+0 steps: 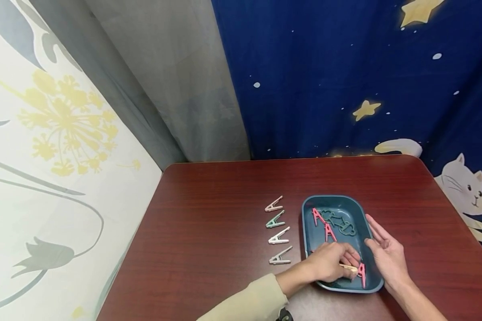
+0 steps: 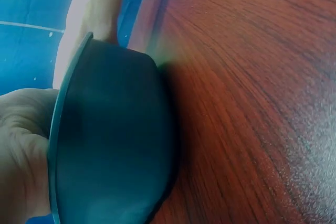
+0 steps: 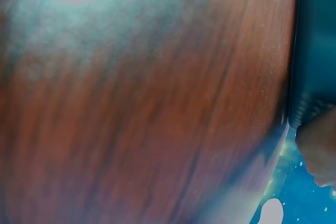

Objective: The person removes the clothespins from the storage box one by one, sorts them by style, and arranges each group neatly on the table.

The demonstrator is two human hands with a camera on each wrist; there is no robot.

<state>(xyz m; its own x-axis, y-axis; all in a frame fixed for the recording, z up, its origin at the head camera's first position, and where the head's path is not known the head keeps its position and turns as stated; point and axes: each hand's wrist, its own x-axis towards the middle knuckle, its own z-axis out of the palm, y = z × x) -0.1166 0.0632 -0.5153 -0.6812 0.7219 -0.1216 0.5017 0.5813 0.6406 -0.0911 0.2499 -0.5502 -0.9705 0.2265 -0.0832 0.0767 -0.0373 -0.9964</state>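
Starry blue curtain [image 1: 345,67], floral curtain [image 1: 44,133]

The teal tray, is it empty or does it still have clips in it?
Not empty: the teal tray holds pink clips and teal ones; the left hand pinches another inside.

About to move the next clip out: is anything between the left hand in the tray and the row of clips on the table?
Only the tray wall. The left hand pinches a beige clip inside the tray; the row of clips lies just past its left wall, with bare table between.

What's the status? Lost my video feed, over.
Left hand pinching a beige clip inside the tray. Right hand open at tray rim. Nothing in the way.
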